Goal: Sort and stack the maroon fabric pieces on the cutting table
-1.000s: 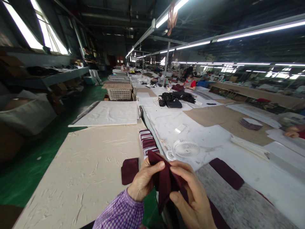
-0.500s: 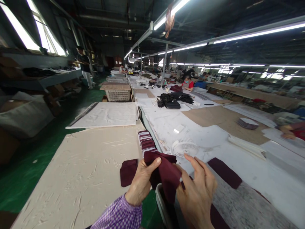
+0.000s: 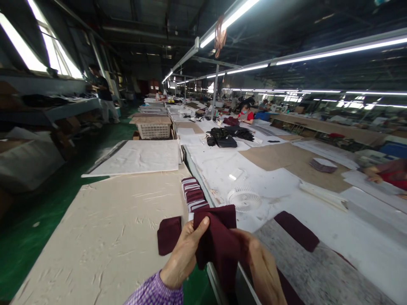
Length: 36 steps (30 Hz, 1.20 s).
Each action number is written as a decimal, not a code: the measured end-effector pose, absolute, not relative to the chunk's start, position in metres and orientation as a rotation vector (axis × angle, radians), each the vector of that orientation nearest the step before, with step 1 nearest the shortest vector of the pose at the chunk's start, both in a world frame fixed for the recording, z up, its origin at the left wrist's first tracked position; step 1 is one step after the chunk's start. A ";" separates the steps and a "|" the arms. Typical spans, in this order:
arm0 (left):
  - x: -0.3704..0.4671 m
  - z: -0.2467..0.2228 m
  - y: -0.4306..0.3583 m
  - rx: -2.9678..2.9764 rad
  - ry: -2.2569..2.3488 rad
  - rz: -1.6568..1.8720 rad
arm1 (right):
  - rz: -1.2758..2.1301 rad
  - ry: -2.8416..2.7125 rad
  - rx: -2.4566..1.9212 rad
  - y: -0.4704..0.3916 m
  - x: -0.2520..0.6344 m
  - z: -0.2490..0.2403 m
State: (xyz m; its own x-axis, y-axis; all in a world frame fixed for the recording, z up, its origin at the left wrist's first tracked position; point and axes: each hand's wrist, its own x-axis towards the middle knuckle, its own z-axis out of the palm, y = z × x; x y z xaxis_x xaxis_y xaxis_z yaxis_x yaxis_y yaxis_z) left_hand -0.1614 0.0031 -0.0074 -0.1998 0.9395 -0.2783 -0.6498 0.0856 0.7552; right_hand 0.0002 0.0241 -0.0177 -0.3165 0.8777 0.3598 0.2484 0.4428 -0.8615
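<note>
My left hand (image 3: 184, 250), below a purple checked sleeve, pinches a maroon cloth (image 3: 219, 237) with the thumb on top. On the cloth's right side, my right hand (image 3: 259, 258) is closed on its edge, with the fingertips partly behind the fabric. The cloth hangs down between both hands over the gap beside the table. A small folded maroon stack (image 3: 169, 235) lies left of my left hand. Beyond the hands is a row of maroon and white bundled pieces (image 3: 193, 192). Another maroon piece (image 3: 297, 231) rests on a grey speckled surface (image 3: 318, 271) at the right.
A beige cloth-covered table (image 3: 111, 224) extends on the left, with green floor beyond it. On the white table (image 3: 273, 186) stand a white fan (image 3: 244, 199) and a black pile (image 3: 227, 136). A co-worker's hand (image 3: 375, 176) is at the right edge. Other people are farther back.
My right hand's raised fingers have come down and closed on the cloth, which is now spread wider. The whole view has shifted slightly.
</note>
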 end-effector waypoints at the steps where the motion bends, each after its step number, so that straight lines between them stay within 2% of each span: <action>1: -0.161 -0.007 0.002 0.428 0.975 1.516 | 0.960 -1.763 -0.977 0.023 0.000 -0.018; 3: -0.160 -0.006 0.001 0.487 0.981 1.510 | 1.018 -1.725 -1.043 0.021 -0.002 -0.018; 5: -0.159 -0.005 0.000 0.533 0.972 1.501 | 0.924 -1.743 -1.085 0.020 -0.004 -0.016; 8: -0.157 -0.004 -0.001 0.567 0.965 1.496 | 0.817 -1.841 -0.964 0.019 -0.005 -0.011; 11: -0.157 -0.002 -0.002 0.561 0.971 1.506 | 0.854 -1.953 -0.938 0.017 -0.004 -0.009; 16: -0.162 -0.004 -0.004 0.465 0.955 1.488 | 0.828 -1.987 -1.090 0.017 -0.004 -0.016; 20: -0.163 -0.008 -0.004 0.272 0.961 1.483 | 0.748 -1.961 -1.030 0.020 -0.005 -0.023; 23: -0.161 -0.010 -0.005 0.291 0.960 1.492 | 0.822 -1.958 -0.951 0.020 -0.005 -0.016; 28: -0.160 -0.007 -0.006 0.317 0.936 1.497 | 1.282 -1.917 -0.984 0.010 -0.002 0.008; 31: -0.162 -0.005 -0.004 0.355 0.918 1.502 | 1.302 -1.975 -1.010 0.007 -0.001 0.012; 36: -0.152 -0.004 -0.005 0.373 0.824 1.441 | 1.282 -1.689 -1.092 0.016 -0.008 -0.004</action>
State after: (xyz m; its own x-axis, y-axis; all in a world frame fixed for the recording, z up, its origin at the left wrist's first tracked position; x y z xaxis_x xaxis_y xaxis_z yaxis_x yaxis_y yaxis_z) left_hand -0.1518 -0.0052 -0.0038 -0.0760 0.9599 -0.2700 -0.7196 0.1346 0.6812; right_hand -0.0075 0.0155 -0.0037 -0.3656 0.9288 0.0607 0.1913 0.1388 -0.9717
